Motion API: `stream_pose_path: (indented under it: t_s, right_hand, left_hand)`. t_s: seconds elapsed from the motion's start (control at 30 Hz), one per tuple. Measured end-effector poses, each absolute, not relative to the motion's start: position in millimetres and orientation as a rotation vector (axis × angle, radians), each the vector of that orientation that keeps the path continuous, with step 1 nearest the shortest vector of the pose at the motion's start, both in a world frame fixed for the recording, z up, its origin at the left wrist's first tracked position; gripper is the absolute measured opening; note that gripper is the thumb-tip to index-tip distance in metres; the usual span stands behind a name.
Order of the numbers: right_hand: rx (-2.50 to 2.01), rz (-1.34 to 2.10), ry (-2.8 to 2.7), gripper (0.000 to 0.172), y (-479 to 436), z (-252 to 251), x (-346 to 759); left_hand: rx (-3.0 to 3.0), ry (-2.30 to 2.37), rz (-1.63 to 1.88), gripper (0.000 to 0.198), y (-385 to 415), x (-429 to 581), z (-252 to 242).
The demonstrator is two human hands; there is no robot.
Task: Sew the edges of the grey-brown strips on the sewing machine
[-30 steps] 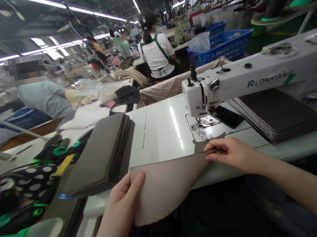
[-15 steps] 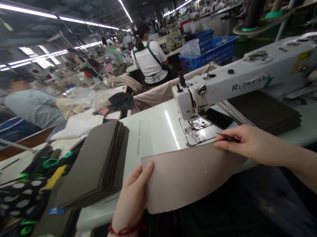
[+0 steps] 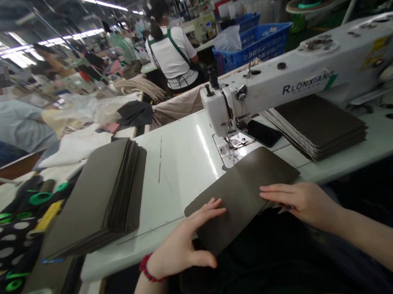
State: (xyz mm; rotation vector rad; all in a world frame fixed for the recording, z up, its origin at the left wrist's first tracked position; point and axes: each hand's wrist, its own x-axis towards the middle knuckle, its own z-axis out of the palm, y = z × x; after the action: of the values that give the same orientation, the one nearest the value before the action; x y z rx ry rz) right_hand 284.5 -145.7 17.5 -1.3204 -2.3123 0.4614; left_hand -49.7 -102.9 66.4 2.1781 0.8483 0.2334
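A dark grey-brown panel point(image 3: 241, 187) of fabric or leather-like sheet lies dark face up at the table's front edge, its far corner close to the needle of the sewing machine point(image 3: 225, 106). My left hand point(image 3: 186, 240) rests on the panel's left part, fingers stretched out and thumb apart. At the panel's near right edge, my right hand point(image 3: 299, 202) has its fingertips on top and its lower fingers curled under. A thin light tip shows below those fingers; I cannot make out what it is.
A tall stack of like panels point(image 3: 95, 200) stands on the left, another stack point(image 3: 322, 125) on the right behind the machine's needle side. A black phone point(image 3: 264, 132) lies beside the needle plate. Thread cones point(image 3: 39, 195) crowd the far left. Co-workers sit beyond, near a blue crate point(image 3: 254, 45).
The panel has turned from its pale face to its dark face and now lies flatter, nearer the needle. My left hand has let go its pinch and spread out. The dark pointed tool is hidden.
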Motion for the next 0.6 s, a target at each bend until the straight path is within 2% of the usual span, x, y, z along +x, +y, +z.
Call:
stream_pose_path:
  t_s: [0.1,0.2,0.3,0.37,0.43,0.6]
  right_hand:
    - [-1.364,0.493,-2.27,0.059,-158.6,-7.9,282.4]
    - [-1.373,0.634,-2.141,0.042,-172.6,-8.5,285.6]
    - [-1.419,1.034,-2.092,0.019,-188.1,1.9,289.2]
    - [-1.504,1.264,-2.091,0.024,-197.2,6.2,288.2]
    - [-1.641,1.247,-2.043,0.028,-203.0,5.2,283.8]
    - [-1.796,0.856,-1.895,0.023,-200.4,-13.3,268.0]
  left_hand:
    - [2.486,1.042,0.162,0.082,-115.4,-20.5,32.5]
    - [2.678,1.162,0.188,0.074,-124.5,-3.2,6.2]
    - [2.723,1.205,0.183,0.073,-126.3,0.0,-2.1]
    - [2.726,1.219,0.19,0.073,-125.4,-0.1,-1.2]
    - [2.722,1.23,0.209,0.069,-124.7,0.7,0.7]
    - [2.714,1.261,0.202,0.064,-128.9,8.1,-0.1]
